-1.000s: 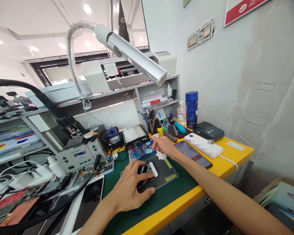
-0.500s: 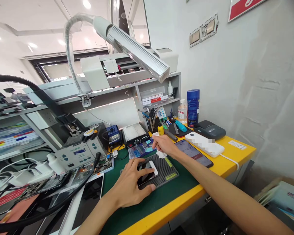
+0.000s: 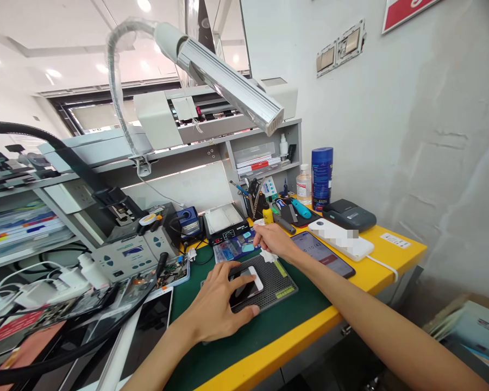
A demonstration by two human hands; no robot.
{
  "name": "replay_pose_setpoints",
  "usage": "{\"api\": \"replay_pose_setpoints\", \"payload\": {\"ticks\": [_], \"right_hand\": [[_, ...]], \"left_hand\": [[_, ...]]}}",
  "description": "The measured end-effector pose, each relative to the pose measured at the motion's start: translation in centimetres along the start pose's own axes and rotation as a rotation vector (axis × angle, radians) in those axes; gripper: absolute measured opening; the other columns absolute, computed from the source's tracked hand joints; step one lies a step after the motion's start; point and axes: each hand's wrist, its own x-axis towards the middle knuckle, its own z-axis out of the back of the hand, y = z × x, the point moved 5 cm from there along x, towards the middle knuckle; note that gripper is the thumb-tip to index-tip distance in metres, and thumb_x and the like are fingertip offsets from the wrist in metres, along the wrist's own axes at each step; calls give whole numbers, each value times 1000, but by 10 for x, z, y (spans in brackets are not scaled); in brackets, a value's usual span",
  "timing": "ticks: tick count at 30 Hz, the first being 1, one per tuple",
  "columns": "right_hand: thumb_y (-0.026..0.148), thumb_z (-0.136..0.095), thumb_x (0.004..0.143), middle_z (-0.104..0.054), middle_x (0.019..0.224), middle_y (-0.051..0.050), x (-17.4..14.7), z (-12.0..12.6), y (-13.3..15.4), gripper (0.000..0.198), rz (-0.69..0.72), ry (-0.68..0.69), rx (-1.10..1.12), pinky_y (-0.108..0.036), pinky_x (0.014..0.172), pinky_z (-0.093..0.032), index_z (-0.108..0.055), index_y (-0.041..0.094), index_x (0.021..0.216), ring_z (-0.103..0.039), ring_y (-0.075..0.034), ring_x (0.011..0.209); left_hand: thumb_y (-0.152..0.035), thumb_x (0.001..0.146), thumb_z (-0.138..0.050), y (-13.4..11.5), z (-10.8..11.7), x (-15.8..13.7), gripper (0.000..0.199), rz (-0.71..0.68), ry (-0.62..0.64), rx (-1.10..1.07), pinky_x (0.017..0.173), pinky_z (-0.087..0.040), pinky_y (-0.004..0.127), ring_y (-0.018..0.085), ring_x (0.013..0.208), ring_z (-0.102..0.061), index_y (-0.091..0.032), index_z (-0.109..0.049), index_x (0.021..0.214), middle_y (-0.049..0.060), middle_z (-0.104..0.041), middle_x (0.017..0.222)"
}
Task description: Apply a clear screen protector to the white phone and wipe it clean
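Note:
A white smartphone [image 3: 253, 281] with a dark screen lies on a grey perforated mat [image 3: 275, 282]. My left hand [image 3: 215, 301] is over it, thumb along the near edge, index finger across its face and the other fingers at the far side, holding it in place. Beyond the phone, my right hand [image 3: 274, 240] is closed in a pinch on a crumpled white tissue [image 3: 269, 256], which pokes out below the fingers and a little above them. Part of the phone is hidden under my left hand.
Right of my right arm are a large phone [image 3: 324, 254], a white power bank [image 3: 342, 240] and a black box [image 3: 349, 215]. A yellow bottle [image 3: 267, 213] stands behind my right hand. At left are a white-framed tablet [image 3: 150, 326] and a grey rework station [image 3: 128, 258]. Overhead hangs a lamp [image 3: 230, 81].
My left index finger has shifted slightly on the phone's face. My right hand stays almost where it was with the tissue. The whole view has tilted very slightly.

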Motion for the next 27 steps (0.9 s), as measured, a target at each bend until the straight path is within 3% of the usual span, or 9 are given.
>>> {"api": "replay_pose_setpoints", "payload": {"ticks": [27], "right_hand": [[42,-41,92,-48,42,0,0,0,1,53,8,-1,-6,-24,48,-32,-64,14,53,-41,-10,40]], "left_hand": [[-73,75,-53,9,0,7,77,106,91,-8,99,-38,62,43,135,-31,-37,-41,142,12,-34,147]]}}
